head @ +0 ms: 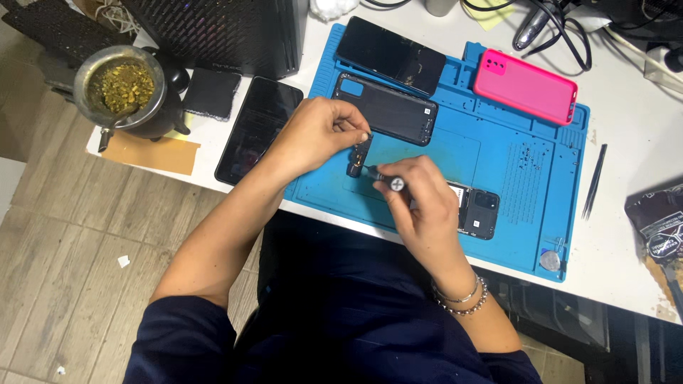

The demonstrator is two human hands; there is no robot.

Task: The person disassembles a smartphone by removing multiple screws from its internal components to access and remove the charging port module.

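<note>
a dark phone screen (257, 128) lies off the blue mat's edge at nine o'clock, a long black rectangle. another black screen panel (390, 54) rests tilted on the mat at twelve o'clock. at three o'clock, by the table's edge, sits a crumpled dark foil packet (658, 224) with a pale label patch.

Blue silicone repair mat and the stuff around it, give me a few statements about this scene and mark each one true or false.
1. The bright pink phone case lies on the blue silicone repair mat. True.
2. The left hand pinches a small black part. True.
3. The right hand is empty. False: it holds a small screwdriver.
4. The thin black tweezers lie on the mat. False: they lie on the white table beside it.
</note>
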